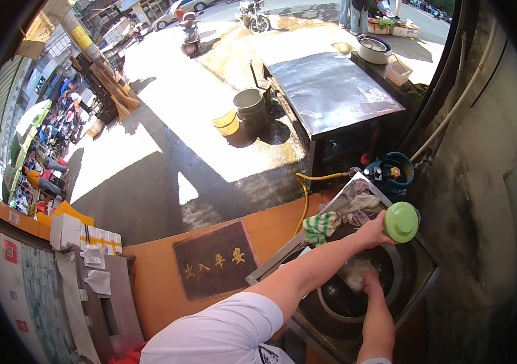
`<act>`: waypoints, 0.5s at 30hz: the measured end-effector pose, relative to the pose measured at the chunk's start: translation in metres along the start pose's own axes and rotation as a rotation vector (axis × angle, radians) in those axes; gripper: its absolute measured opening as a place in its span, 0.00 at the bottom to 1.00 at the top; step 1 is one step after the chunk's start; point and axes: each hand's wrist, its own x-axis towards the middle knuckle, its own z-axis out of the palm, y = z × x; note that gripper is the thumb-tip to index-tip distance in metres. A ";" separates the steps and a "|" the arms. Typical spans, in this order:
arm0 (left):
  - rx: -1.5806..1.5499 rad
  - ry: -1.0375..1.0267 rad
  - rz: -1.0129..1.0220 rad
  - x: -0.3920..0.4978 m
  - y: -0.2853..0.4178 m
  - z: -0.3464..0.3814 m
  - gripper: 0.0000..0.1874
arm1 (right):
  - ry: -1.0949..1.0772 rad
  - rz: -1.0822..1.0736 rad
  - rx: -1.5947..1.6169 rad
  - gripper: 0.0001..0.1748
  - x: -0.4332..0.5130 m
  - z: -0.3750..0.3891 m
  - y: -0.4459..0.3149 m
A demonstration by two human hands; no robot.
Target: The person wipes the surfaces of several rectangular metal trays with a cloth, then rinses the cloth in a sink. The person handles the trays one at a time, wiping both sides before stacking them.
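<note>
My left hand [373, 231] reaches across and grips a container with a round light-green lid [401, 222], held up over the far right side of the metal-framed stove [415, 282]. Below it, my right hand [370, 277] is down inside a large dark wok [331, 291] set in that frame. Its fingers close on a pale, blurred thing [354, 275], too smeared to name exactly. Rags [358, 200] and a green-striped cloth [319, 226] lie along the stove's far edge, close to my left forearm.
Behind the stove stands a blue-green gas cylinder [392, 170] with a yellow hose [322, 176]. Beyond are a metal-topped table [331, 91], a dark bucket [250, 107] and a yellow bucket [225, 123]. A stained wall [481, 182] rises at right; a doormat [215, 261] lies left.
</note>
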 end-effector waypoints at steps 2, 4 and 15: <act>0.005 0.006 0.050 0.008 -0.003 0.000 0.59 | -0.117 -0.123 0.430 0.24 -0.062 -0.021 -0.065; -0.013 -0.020 0.036 0.007 -0.007 0.020 0.58 | -0.008 -0.356 0.282 0.20 -0.115 -0.058 -0.115; 0.023 0.000 0.057 0.028 -0.026 0.023 0.55 | 0.604 -1.088 -1.144 0.18 -0.104 -0.019 -0.302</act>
